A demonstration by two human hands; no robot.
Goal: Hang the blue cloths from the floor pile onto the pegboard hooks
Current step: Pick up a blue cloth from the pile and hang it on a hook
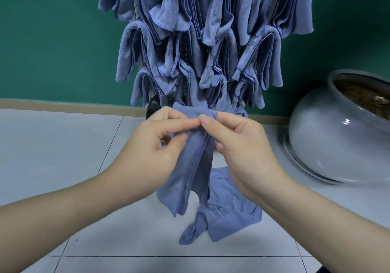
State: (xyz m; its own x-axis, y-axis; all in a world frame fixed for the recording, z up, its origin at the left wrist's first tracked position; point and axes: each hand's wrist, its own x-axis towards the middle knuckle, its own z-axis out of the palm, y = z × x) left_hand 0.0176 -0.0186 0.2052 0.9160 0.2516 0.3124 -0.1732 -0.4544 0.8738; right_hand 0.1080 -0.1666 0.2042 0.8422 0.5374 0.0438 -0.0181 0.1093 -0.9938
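Green wall, pale tiled floor (63, 150). Left hand (156, 144) and right hand (238, 144) both pinch top edge of folded blue microfibre cloth (190, 177), lifted above last floor cloth (228, 215). Advice: keep fold aligned, seek free hook low on crowded pegboard (185, 44).

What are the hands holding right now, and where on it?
Both the left hand and right hand pinch one blue cloth at its top edge.

"TN" woven on a hanging cloth (171, 4) up top, lone "F" on two lower cloths (170, 53) — "ES" on the floor cloth (230, 215), partly folded away
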